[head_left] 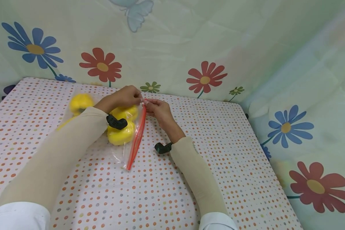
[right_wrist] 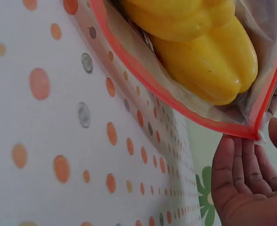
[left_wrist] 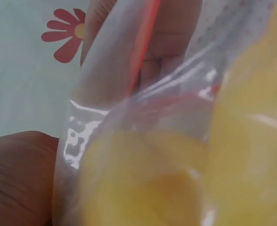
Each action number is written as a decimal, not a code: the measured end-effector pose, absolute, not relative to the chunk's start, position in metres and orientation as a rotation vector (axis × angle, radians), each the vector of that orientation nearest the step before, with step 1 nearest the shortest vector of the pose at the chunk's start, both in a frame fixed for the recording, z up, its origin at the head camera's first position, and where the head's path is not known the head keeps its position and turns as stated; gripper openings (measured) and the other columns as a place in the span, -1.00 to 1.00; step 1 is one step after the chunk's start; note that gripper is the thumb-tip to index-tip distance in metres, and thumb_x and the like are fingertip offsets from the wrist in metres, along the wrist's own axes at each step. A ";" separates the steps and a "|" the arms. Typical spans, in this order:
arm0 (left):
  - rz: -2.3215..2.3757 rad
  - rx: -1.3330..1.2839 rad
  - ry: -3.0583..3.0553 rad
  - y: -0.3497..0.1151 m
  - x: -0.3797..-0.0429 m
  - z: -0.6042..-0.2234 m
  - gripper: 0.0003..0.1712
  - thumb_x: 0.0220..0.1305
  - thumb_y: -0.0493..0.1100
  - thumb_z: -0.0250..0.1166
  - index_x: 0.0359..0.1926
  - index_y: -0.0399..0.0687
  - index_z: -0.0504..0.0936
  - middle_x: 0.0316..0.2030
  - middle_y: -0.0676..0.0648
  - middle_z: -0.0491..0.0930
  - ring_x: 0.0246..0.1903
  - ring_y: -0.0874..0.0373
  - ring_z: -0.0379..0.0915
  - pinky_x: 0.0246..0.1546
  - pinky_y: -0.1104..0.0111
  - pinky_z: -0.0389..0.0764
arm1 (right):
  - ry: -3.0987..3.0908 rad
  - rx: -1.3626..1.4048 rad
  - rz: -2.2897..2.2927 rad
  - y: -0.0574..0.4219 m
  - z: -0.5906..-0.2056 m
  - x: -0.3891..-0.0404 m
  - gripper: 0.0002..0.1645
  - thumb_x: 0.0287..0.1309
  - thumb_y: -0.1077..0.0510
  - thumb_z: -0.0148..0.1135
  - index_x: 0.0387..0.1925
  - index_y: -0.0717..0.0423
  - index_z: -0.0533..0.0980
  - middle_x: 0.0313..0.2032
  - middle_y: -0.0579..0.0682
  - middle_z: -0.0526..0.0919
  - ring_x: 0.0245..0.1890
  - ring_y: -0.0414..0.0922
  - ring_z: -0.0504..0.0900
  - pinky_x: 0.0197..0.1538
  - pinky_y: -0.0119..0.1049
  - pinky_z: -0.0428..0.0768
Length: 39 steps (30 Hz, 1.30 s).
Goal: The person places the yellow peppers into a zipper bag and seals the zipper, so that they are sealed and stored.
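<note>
A clear zip bag point(head_left: 128, 148) with a red zip strip lies on the table, holding several yellow bell peppers point(head_left: 121, 132). Its mouth is apart along much of the strip, as the right wrist view shows, with a pepper point(right_wrist: 209, 66) just inside. My left hand point(head_left: 128, 95) grips the bag's far corner, its fingertips partly hidden. From the other side my right hand point(head_left: 161, 111) holds the same corner, fingers under the strip and thumb close to the small white slider point(right_wrist: 261, 137). In the left wrist view, the plastic and peppers point(left_wrist: 143, 179) cover much of the hands.
The bag rests on a table point(head_left: 166, 185) with a dotted cover. A flower-printed curtain point(head_left: 166, 48) hangs along the back edge and right side. Dark wrist cameras point(head_left: 116, 122) stick out from both sleeves, the left one over the bag.
</note>
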<state>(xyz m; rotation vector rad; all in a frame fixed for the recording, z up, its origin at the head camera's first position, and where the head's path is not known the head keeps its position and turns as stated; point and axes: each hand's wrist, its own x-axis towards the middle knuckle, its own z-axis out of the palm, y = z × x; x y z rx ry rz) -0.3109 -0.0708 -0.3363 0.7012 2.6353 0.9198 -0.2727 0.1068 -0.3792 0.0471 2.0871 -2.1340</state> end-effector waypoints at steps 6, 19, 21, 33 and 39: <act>1.005 0.666 2.639 -0.069 -0.315 -0.347 -0.76 0.44 -0.19 0.09 -0.26 -0.24 0.64 -0.38 -0.14 0.54 -0.34 -0.01 0.38 -0.24 0.24 0.43 | 2.096 0.100 -2.080 0.106 -0.377 -0.276 -0.62 0.27 0.14 0.27 0.01 0.34 0.56 -0.24 0.12 0.67 -0.34 -0.13 0.68 -0.03 -0.13 0.61; 1.036 0.626 2.680 -0.066 -0.312 -0.346 -0.69 0.43 -0.21 0.05 -0.25 -0.29 0.69 -0.32 -0.16 0.58 -0.38 0.01 0.38 -0.30 0.28 0.41 | 2.131 0.171 -2.078 0.099 -0.378 -0.283 -0.67 0.27 0.14 0.28 -0.04 0.29 0.60 -0.20 0.10 0.68 -0.29 -0.12 0.69 -0.18 -0.29 0.65; 1.030 0.622 2.684 -0.067 -0.313 -0.346 -0.70 0.44 -0.22 0.05 -0.23 -0.29 0.68 -0.31 -0.17 0.58 -0.37 0.00 0.39 -0.28 0.27 0.42 | 2.135 0.175 -2.074 0.098 -0.378 -0.284 -0.66 0.27 0.11 0.28 -0.05 0.28 0.60 -0.20 0.10 0.68 -0.28 -0.11 0.70 -0.19 -0.29 0.65; 0.968 0.577 2.737 -0.062 -0.315 -0.350 -0.69 0.45 -0.17 0.07 -0.34 -0.26 0.65 -0.47 -0.12 0.48 -0.40 0.01 0.36 -0.31 0.27 0.40 | 2.207 0.166 -2.003 0.098 -0.382 -0.283 -0.70 0.29 0.17 0.24 -0.08 0.34 0.58 -0.33 0.08 0.66 -0.43 -0.19 0.64 -0.09 -0.14 0.63; 0.962 0.518 2.736 -0.062 -0.312 -0.348 -0.71 0.44 -0.21 0.05 -0.27 -0.28 0.65 -0.37 -0.17 0.51 -0.37 -0.01 0.37 -0.27 0.27 0.46 | 2.189 0.148 -1.971 0.098 -0.382 -0.279 -0.69 0.31 0.18 0.22 -0.06 0.37 0.56 -0.35 0.09 0.64 -0.44 -0.19 0.63 -0.09 -0.16 0.63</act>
